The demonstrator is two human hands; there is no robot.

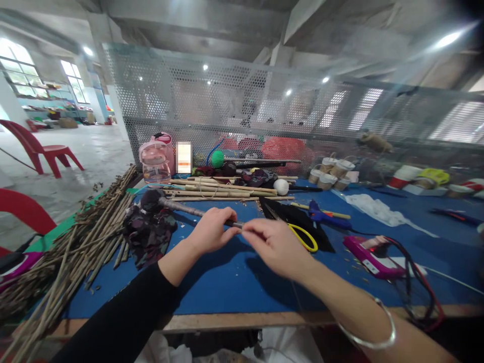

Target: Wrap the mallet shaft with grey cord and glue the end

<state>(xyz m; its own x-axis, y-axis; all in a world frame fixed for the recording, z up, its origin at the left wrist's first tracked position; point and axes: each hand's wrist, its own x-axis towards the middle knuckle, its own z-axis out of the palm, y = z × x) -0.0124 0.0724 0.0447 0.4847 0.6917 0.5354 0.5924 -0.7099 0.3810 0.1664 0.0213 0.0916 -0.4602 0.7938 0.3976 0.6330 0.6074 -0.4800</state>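
Observation:
A thin stick wrapped in grey-brown material point(185, 206) slants across the blue table, with a dark ball-shaped head point(151, 199) at its left end. Dark patterned cloth point(149, 234) hangs from that head onto the tabletop. My left hand point(215, 229) is closed round the stick near its right end. At the very tip, the fingers of my right hand point(280, 247) are pinched together; whatever fine piece they hold there is hard to see. Yellow-handled scissors point(304, 238) rest on black cloth point(321, 234) just beyond my right hand.
Long dry twigs point(86, 237) are heaped along the left edge. Bamboo sticks point(227, 190) and a white ball point(281, 187) lie behind my hands. On the right are a blue glue gun point(321, 214) and a magenta device point(372, 257) with cables. A perforated metal screen point(227, 101) stands behind.

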